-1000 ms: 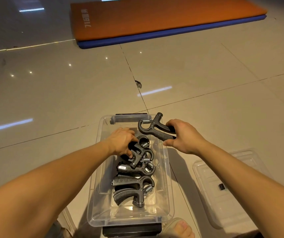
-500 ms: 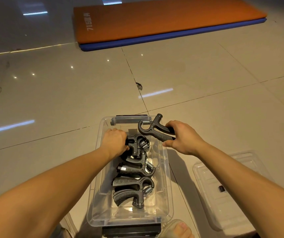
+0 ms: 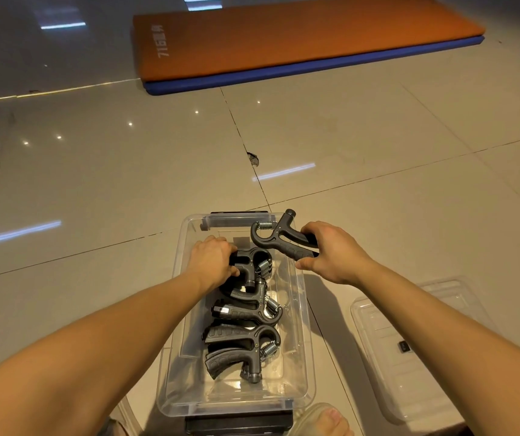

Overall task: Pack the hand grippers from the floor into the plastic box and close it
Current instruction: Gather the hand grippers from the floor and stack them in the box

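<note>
Clear plastic box point(image 3: 179, 305) holds a row of packed grippers point(image 3: 246, 333); my left hand point(image 3: 213, 262) curls its fingers round the farthest gripper point(image 3: 250, 262). My right hand point(image 3: 335, 251) has its fingers clamped on another hand gripper point(image 3: 279, 242) over the far right rim. I'd nest it flat in the far gap.

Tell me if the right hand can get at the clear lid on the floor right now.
Probably within reach: the lid lies beside the box, below the right forearm. But the right hand grips a hand gripper, so that must go first.
</note>
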A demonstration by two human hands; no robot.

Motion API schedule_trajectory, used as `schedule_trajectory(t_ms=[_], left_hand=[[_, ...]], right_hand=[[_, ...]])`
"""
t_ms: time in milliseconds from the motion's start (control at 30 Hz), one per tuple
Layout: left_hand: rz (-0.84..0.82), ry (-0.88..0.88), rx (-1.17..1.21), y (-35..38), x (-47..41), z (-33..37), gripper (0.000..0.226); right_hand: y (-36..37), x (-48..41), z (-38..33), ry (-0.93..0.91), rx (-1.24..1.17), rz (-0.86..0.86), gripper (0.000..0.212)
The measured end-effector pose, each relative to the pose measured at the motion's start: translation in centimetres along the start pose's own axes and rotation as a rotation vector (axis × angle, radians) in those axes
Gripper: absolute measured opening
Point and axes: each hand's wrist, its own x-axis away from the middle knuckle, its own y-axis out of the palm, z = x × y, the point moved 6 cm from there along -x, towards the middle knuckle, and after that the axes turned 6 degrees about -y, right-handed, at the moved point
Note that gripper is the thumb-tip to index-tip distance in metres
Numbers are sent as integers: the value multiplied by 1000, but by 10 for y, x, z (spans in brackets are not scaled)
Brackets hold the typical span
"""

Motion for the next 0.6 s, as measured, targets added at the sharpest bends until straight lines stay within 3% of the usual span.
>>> schedule_trajectory(t_ms=[233,367,500,600], left_hand=[[22,-15,75,-19,14,-2,67],[59,-23,421,-59,34,-11,65],[152,-11,590,-93,60,-28,67],[17,-60,973,-102,70,-19,60]], right_hand=[[-4,2,-6,-8,18,-7,59],[-10,7,-12,-8,38,4,58],[-23,9,-26,-46,64,42,56],[-30,12,-46,-117,82,82,57]])
